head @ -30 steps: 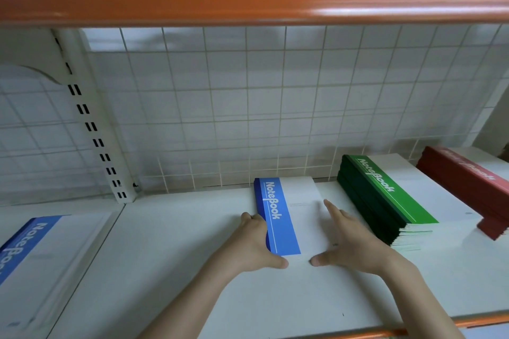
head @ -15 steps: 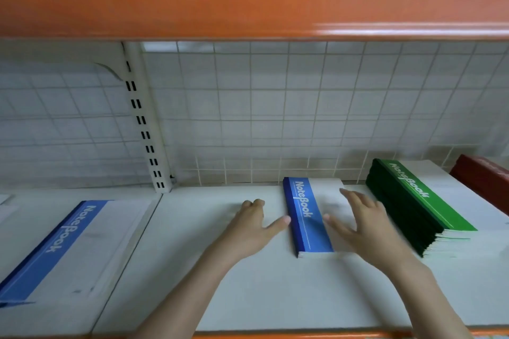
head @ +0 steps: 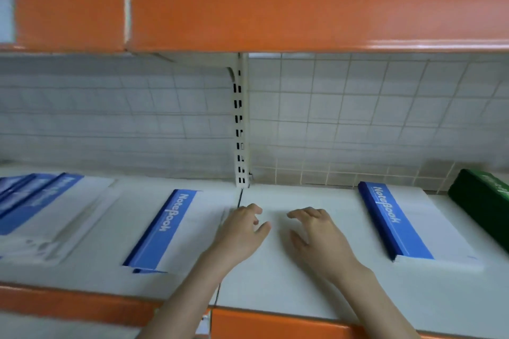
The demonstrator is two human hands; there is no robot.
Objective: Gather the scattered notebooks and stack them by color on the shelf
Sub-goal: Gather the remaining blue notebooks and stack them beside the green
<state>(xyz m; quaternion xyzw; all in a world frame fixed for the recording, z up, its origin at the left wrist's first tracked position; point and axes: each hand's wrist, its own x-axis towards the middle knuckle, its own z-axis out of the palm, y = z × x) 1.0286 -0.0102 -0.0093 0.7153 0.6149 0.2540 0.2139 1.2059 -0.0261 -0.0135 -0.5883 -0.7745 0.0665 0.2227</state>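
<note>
A white shelf (head: 289, 278) with an orange front lip runs under another orange-edged board, backed by pale wire grid over tile, with a slotted upright (head: 241, 124) at twelve o'clock splitting it into two bays. Both hands hover over bare shelf near the bay seam, holding nothing: the left hand (head: 239, 231) with fingers loosely bent, the right hand (head: 319, 231) with fingers arched like a claw, the two close but apart.

The nearest loose notebook (head: 170, 228) lies at nine o'clock from the left hand, its right edge just beside that hand's fingers. Its long axis runs from seven o'clock near the lip to one o'clock at the back, blue spine strip on the left. My judgement is that the left hand is the nearer one for taking it. More blue notebooks (head: 35, 198) lie blurred at ten o'clock, farther off. The blue stack (head: 396, 226) sits at three o'clock from the right hand, well clear of it, with a green stack (head: 484, 198) beyond.

The covers look smooth, thin and flat, white with a glossy blue band; likely slippery on painted metal, so sliding to the edge may help
</note>
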